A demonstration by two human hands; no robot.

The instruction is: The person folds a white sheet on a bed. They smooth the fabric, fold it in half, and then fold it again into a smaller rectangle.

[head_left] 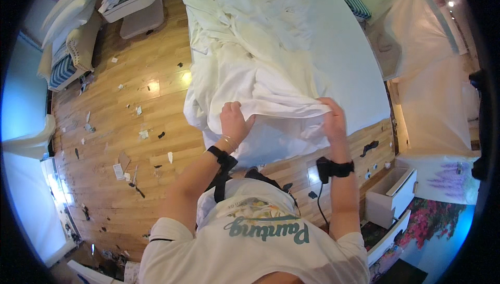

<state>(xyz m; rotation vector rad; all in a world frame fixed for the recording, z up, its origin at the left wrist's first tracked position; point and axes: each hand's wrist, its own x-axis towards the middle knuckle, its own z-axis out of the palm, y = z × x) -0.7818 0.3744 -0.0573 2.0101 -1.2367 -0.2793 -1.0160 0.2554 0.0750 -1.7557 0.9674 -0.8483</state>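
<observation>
A rumpled white duvet [255, 78] lies bunched over the left and middle of the bed, with folds running toward the far end. Its near edge is raised in a taut line between my two hands. My left hand [235, 122] has its fingers closed on that edge at the left. Farther right, my right hand [333, 120] pinches the other end of the same edge, partly hiding its fingertips in the cloth. Under the lifted edge, part of the white bedding hangs in shade. The smooth pale mattress [346, 70] shows bare along the right side.
Scraps of paper and dark bits [143, 134] litter the wooden floor on the left. A studded armchair [80, 49] with pillows and a white bench [140, 10] holding clothes stand at the far left. Pulled-out drawers [390, 193] jut at the near right, below plastic sheeting [429, 96].
</observation>
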